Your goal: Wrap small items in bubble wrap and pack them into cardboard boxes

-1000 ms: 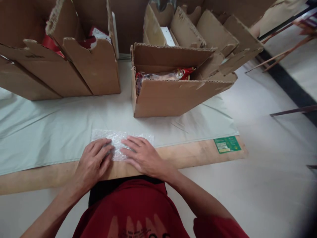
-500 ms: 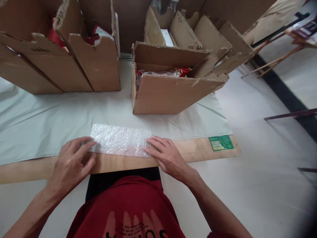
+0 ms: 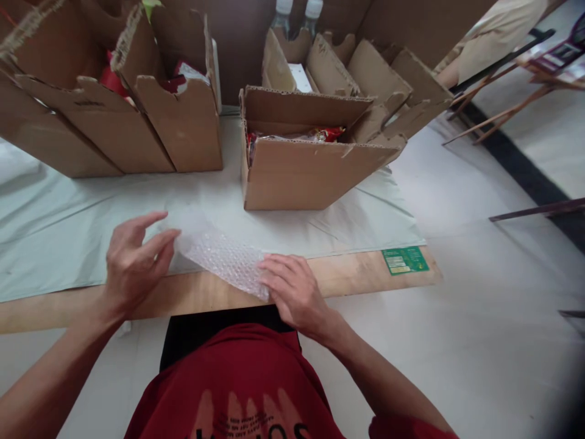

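A strip of clear bubble wrap [image 3: 223, 256] slants across the near side of the table, its left end raised and blurred. My left hand [image 3: 139, 253] is at that left end with forefinger and thumb spread apart; one fingertip comes close to the wrap or touches it, I cannot tell which. At the lower right end, my right hand [image 3: 295, 289] has its bent fingers pressed together over the bubble wrap, gripping it near the wooden edge.
An open cardboard box [image 3: 315, 177] holding red packets stands just beyond the wrap. More cardboard boxes [image 3: 178, 131] line the left, and cardboard dividers [image 3: 333, 67] stand behind. A green label [image 3: 404, 260] lies on the wooden table edge [image 3: 356, 272]. Two bottles [image 3: 311, 15] stand at the back.
The bubble wrap lay flat and level; now its left end has risen and it slants down to the right. My left hand has lifted and its fingers have spread. My right hand shifted slightly left.
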Action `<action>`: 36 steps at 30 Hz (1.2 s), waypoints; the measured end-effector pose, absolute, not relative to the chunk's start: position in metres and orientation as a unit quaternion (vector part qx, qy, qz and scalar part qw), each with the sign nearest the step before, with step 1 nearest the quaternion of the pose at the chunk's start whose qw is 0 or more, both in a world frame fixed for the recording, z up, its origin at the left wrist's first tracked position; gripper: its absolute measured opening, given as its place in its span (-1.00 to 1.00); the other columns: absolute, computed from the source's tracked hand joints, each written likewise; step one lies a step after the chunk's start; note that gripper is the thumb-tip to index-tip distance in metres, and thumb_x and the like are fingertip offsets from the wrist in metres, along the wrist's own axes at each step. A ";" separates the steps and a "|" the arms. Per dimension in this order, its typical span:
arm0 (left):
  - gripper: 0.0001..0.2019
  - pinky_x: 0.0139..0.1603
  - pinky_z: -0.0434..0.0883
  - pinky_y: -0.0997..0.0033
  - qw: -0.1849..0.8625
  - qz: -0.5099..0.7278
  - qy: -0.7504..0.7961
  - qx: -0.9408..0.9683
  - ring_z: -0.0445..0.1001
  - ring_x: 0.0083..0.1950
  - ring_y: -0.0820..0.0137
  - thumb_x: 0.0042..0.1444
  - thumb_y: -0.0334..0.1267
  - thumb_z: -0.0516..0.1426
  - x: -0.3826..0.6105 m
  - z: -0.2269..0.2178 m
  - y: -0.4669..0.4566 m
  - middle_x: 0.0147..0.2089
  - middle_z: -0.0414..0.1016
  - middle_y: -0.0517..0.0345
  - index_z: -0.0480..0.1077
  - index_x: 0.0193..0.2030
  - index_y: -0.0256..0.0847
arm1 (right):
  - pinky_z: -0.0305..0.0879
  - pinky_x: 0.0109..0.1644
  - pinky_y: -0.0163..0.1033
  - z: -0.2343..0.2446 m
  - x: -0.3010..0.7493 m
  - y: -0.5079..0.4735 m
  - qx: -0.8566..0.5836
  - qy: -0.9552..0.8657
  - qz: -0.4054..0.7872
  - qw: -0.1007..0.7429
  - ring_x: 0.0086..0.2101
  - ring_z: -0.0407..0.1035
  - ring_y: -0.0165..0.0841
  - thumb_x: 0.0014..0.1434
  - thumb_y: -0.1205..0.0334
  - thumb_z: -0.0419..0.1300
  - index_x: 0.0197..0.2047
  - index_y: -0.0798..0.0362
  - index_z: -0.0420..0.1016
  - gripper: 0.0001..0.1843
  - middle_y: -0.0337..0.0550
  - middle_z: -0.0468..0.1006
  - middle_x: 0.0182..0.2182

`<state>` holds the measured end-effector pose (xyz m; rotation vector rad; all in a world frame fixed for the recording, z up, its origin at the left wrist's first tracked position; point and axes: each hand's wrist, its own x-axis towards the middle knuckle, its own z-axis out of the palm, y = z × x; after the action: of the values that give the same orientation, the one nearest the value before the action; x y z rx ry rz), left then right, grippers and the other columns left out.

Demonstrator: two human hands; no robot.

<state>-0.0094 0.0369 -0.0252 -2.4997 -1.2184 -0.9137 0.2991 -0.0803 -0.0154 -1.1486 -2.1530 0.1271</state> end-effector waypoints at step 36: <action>-0.85 0.30 0.48 0.07 -0.224 -0.354 -0.381 -0.824 0.60 0.14 0.26 0.31 -0.50 0.16 0.036 -0.032 -0.070 -0.06 0.66 0.06 0.44 -0.13 -0.15 | 0.28 0.38 0.13 -0.013 0.295 -0.072 -0.392 -0.853 0.277 0.207 0.36 0.27 -0.09 0.27 0.16 0.37 0.36 0.01 0.38 -0.37 0.10 0.46 0.34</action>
<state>0.0364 -0.0705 -0.0320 -3.0398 -1.4033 -1.3059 0.2951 -0.0717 -0.0128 -1.0922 -2.3746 0.7715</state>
